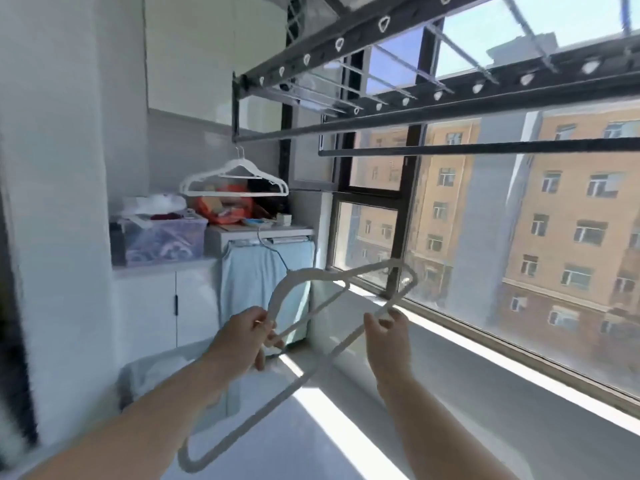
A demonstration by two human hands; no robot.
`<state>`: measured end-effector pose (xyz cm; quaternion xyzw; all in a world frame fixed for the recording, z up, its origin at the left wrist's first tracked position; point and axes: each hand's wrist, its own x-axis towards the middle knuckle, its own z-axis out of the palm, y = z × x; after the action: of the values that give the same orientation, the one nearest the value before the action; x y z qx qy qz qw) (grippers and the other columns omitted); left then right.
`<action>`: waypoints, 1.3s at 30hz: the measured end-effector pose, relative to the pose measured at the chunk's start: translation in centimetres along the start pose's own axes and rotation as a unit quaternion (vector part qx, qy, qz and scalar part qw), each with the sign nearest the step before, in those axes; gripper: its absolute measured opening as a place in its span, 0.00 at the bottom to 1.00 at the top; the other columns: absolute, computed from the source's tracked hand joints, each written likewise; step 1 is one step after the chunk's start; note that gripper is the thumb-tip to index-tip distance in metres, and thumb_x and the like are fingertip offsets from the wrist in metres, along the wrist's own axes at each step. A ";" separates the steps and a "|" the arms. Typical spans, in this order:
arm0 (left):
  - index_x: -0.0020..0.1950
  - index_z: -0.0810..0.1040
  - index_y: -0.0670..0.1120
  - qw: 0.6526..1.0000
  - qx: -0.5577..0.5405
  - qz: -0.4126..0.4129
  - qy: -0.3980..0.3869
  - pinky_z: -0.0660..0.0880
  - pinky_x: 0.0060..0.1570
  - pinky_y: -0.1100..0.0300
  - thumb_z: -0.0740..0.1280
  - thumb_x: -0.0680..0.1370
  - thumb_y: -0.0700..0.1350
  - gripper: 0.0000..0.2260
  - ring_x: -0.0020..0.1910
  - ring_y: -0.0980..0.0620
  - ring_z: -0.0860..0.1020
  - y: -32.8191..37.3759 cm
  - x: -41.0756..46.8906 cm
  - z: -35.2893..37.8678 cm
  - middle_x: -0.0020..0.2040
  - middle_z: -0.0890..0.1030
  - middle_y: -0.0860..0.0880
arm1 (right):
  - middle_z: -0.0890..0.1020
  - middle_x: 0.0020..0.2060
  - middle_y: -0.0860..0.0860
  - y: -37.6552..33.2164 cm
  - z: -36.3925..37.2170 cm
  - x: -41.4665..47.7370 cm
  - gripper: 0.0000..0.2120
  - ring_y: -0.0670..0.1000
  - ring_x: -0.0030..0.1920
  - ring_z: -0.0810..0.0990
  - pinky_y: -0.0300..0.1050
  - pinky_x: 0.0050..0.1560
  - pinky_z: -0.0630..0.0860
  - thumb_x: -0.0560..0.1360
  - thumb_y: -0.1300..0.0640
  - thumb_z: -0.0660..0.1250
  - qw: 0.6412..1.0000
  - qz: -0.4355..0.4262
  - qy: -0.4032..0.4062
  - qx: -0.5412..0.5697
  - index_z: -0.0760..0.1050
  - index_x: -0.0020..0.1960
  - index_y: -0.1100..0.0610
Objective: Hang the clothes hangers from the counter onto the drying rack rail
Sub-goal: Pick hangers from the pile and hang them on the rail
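Observation:
I hold white clothes hangers [346, 275], seemingly two overlapping, at chest height over the counter [346, 427]. My left hand [246, 337] grips the left end, where a thin wire hook rises. At the right end, my right hand [388, 336] pinches the frame. One hanger's long bar slants down to the lower left. The dark drying rack rail [485, 148] runs overhead, well above both hands. White hangers [235, 183] hang from the rack's far left end.
A large window [519, 254] lines the right side, with a sill along the counter. At the back stand a clear storage box [166, 240], cluttered items, and an appliance draped in light blue cloth [256, 271]. A white cabinet [166, 306] sits below.

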<state>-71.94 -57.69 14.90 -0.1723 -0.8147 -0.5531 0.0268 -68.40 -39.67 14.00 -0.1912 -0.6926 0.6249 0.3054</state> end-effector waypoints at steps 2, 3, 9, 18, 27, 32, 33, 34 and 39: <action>0.36 0.71 0.47 0.997 0.076 0.011 0.021 0.66 0.19 0.70 0.57 0.79 0.40 0.12 0.15 0.59 0.70 -1.5 2.8 -2.6 0.27 0.79 0.54 | 0.71 0.63 0.57 -0.3 3.7 2.1 0.21 0.56 0.61 0.70 0.46 0.62 0.65 0.76 0.58 0.62 0.996 -0.071 -0.007 -0.052 0.63 0.68 0.58; 0.35 0.71 0.48 0.993 0.109 0.019 0.028 0.67 0.21 0.70 0.57 0.79 0.41 0.12 0.15 0.60 0.70 -2.1 4.3 -3.8 0.29 0.79 0.55 | 0.70 0.65 0.56 -0.8 5.5 3.3 0.21 0.55 0.64 0.68 0.44 0.65 0.61 0.76 0.58 0.62 0.990 -0.117 -0.026 -0.078 0.63 0.68 0.58; 0.36 0.72 0.55 0.963 0.263 0.049 0.037 0.73 0.33 0.63 0.58 0.79 0.44 0.12 0.19 0.61 0.73 -2.7 13.9 -9.9 0.37 0.79 0.57 | 0.62 0.71 0.51 -7.4 15.5 11.1 0.23 0.50 0.70 0.60 0.43 0.69 0.57 0.78 0.56 0.59 0.901 -0.366 -0.141 -0.188 0.59 0.71 0.53; 0.35 0.70 0.55 0.931 0.351 0.077 0.063 0.64 0.24 0.72 0.57 0.79 0.46 0.12 0.22 0.65 0.74 -4.5 23.8 -15.8 0.38 0.80 0.57 | 0.76 0.61 0.52 -15.2 26.1 18.9 0.15 0.53 0.60 0.74 0.44 0.59 0.68 0.79 0.59 0.56 0.840 -0.439 -0.184 -0.259 0.73 0.63 0.53; 0.34 0.71 0.51 0.939 0.300 0.146 0.082 0.66 0.19 0.71 0.58 0.79 0.43 0.13 0.17 0.61 0.71 -6.6 38.4 -21.2 0.33 0.79 0.51 | 0.75 0.62 0.53 -19.3 33.2 28.7 0.16 0.54 0.63 0.70 0.49 0.66 0.62 0.78 0.60 0.54 0.644 -0.522 0.073 -0.555 0.68 0.65 0.55; 0.33 0.72 0.51 0.959 0.226 0.156 0.075 0.72 0.27 0.66 0.58 0.78 0.40 0.14 0.16 0.62 0.72 -6.9 48.4 -24.2 0.32 0.77 0.55 | 0.71 0.63 0.56 -22.0 36.2 33.7 0.18 0.58 0.66 0.65 0.54 0.68 0.57 0.77 0.61 0.54 0.561 -0.423 0.191 -0.685 0.64 0.66 0.57; 0.33 0.71 0.52 0.961 0.213 0.157 0.079 0.72 0.30 0.66 0.58 0.78 0.40 0.15 0.15 0.62 0.72 -6.7 50.3 -24.7 0.30 0.77 0.56 | 0.71 0.63 0.56 -22.3 36.6 34.5 0.18 0.58 0.66 0.65 0.54 0.68 0.58 0.77 0.60 0.53 0.554 -0.407 0.207 -0.696 0.63 0.66 0.57; 0.32 0.71 0.51 0.963 0.201 0.156 0.082 0.72 0.31 0.66 0.58 0.78 0.40 0.15 0.15 0.62 0.71 -6.7 52.0 -25.0 0.26 0.77 0.57 | 0.70 0.63 0.56 -22.4 37.1 35.1 0.18 0.58 0.65 0.66 0.54 0.67 0.60 0.77 0.60 0.53 0.552 -0.391 0.216 -0.704 0.62 0.67 0.58; 0.34 0.73 0.50 0.971 0.154 0.166 0.073 0.65 0.17 0.69 0.57 0.78 0.39 0.14 0.15 0.61 0.71 -6.8 57.0 -25.0 0.31 0.77 0.55 | 0.74 0.58 0.55 -22.2 38.8 36.7 0.16 0.57 0.59 0.72 0.50 0.60 0.64 0.76 0.60 0.55 0.547 -0.351 0.217 -0.729 0.64 0.63 0.58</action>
<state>-131.24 -68.36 31.82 -0.2579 -0.8458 -0.4203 0.2036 -118.66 -48.25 41.32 -0.2200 -0.8347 -0.3118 0.3971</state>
